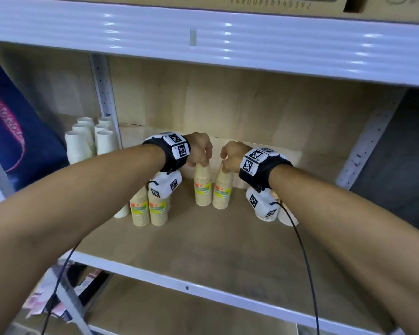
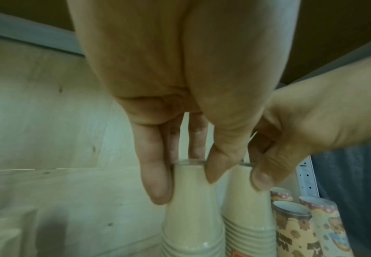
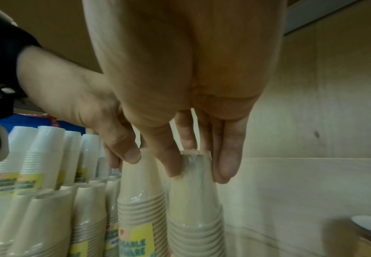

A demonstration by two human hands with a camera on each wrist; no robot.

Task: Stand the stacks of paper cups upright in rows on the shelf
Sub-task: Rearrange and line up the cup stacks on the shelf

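Nearest the front edge of the shelf (image 1: 203,238), at the left, two wrapped tan cup stacks with yellow labels (image 1: 148,209) stand upright side by side, partly under the left wrist camera. A white cup stack (image 1: 122,211) shows just left of them.

At the right, behind the right wrist camera, patterned cup stacks (image 2: 296,231) stand upright; the head view hides most of them.

Farther in, at the middle of the shelf, two more tan stacks stand upright and touch each other. The left hand (image 1: 200,149) comes down from above and pinches the top of the left tan stack (image 1: 202,187), thumb on one side and fingers (image 2: 156,180) on the other, curled round the narrow top cup. The right hand (image 1: 231,155) grips the top of the right tan stack (image 1: 223,189) the same way; in the right wrist view its fingers (image 3: 228,156) lie along the clear wrapping of the top cup. Both stacks carry a yellow-and-orange label about halfway down, and both rest with their wide ends on the shelf board.

Farther back at the left, beyond the metal upright (image 1: 104,97), a cluster of white cup stacks (image 1: 90,141) stands in two short rows. A dark blue pack (image 1: 12,131) with pink print leans at the far left.

A plywood back panel (image 1: 228,105) closes the shelf behind. Above, cardboard boxes (image 1: 276,3) sit on the upper shelf.
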